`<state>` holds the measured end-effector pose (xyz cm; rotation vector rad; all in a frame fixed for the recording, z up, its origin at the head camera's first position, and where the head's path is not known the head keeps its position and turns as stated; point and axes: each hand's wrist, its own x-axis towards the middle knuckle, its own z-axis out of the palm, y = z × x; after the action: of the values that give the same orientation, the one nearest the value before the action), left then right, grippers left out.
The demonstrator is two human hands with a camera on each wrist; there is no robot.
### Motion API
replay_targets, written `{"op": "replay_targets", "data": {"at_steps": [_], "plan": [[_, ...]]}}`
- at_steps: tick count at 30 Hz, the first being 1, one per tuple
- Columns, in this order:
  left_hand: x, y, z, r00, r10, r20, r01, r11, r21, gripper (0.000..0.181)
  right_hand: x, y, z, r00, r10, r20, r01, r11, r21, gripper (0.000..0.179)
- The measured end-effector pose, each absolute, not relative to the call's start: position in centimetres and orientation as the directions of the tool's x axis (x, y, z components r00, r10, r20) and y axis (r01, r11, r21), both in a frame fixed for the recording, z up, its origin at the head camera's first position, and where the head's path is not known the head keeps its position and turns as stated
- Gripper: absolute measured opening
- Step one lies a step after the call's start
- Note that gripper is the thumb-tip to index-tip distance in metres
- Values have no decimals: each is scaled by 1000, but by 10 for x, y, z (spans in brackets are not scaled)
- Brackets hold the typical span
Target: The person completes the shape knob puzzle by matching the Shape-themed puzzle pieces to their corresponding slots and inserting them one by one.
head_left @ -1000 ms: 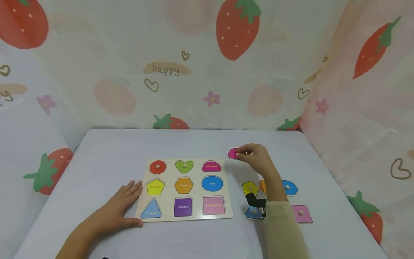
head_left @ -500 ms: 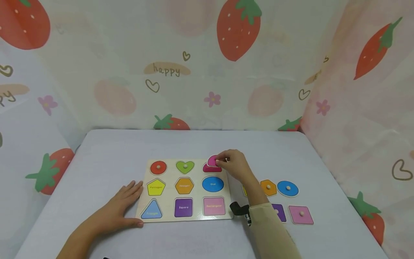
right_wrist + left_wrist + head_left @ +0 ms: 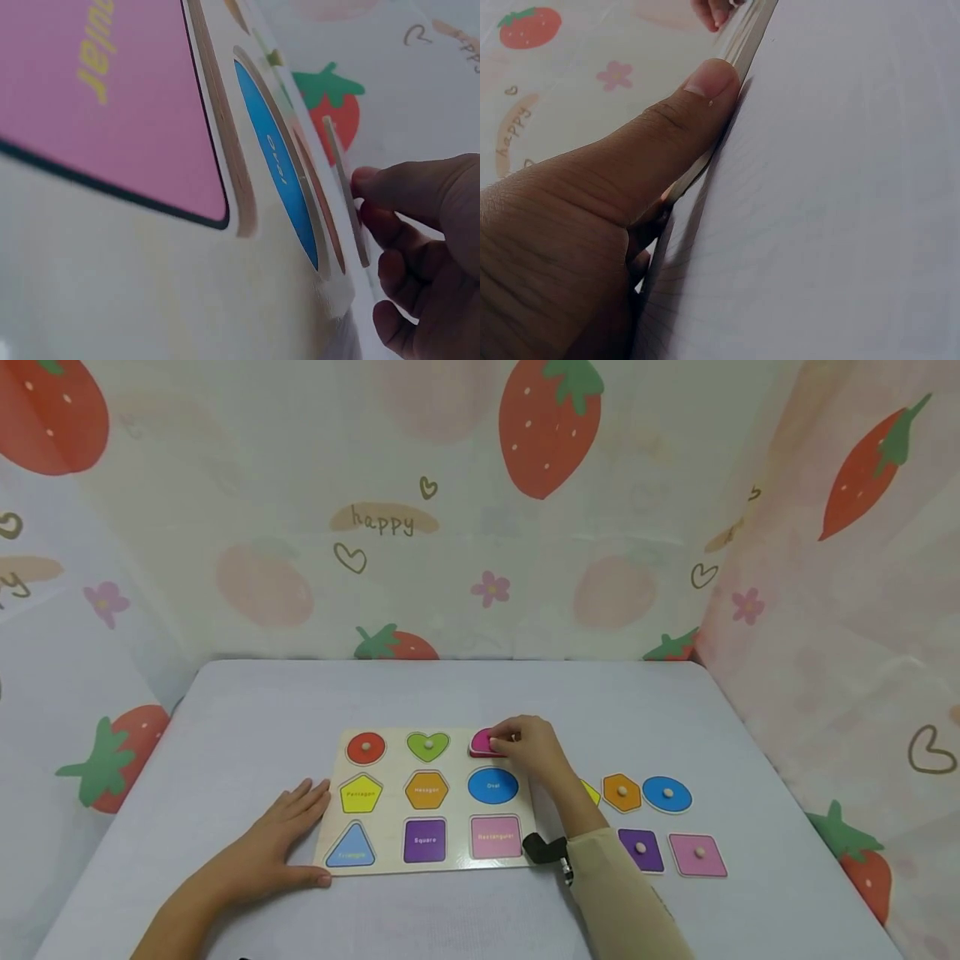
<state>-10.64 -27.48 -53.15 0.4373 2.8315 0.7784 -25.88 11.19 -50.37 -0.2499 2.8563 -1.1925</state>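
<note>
A wooden shape puzzle board (image 3: pixel 456 806) lies on the white table. My left hand (image 3: pixel 266 831) lies along its left edge, fingers extended, with the thumb at the near corner; the left wrist view shows that thumb (image 3: pixel 660 127) against the board's side. Between thumb and fingers, my right hand (image 3: pixel 536 752) pinches a magenta half-round puzzle piece (image 3: pixel 481 741) by its knob. The piece overlaps the half-round recess at the far right corner, a dark pink strip showing below it. In the right wrist view the piece (image 3: pixel 346 187) is seen edge-on, tilted above the board.
A red circle (image 3: pixel 356 748) and green heart (image 3: pixel 417 741) with knobs sit in the board's far row. Right of it lie loose knobbed pieces: orange hexagon (image 3: pixel 615 783), blue oval (image 3: pixel 678 795), purple square (image 3: pixel 651 860), pink rectangle (image 3: pixel 690 842), and a yellow one (image 3: pixel 591 792) partly hidden by the arm.
My right hand has carried the half-round piece left from beyond the board and lowered it to the half-round recess. My left hand has stayed at the board's edge.
</note>
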Motion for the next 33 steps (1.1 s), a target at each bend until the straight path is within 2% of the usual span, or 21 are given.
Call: {"op": "replay_targets", "data": {"at_steps": [20, 33], "plan": [[-106, -275, -530, -942, 325, -83, 237, 820, 521, 123, -263, 110, -519, -978, -192, 86, -201, 729, -655, 20], [-106, -275, -531, -944, 318, -92, 228, 827, 514, 124, -260, 107, -518, -981, -178, 72, -182, 747, -640, 21]]}}
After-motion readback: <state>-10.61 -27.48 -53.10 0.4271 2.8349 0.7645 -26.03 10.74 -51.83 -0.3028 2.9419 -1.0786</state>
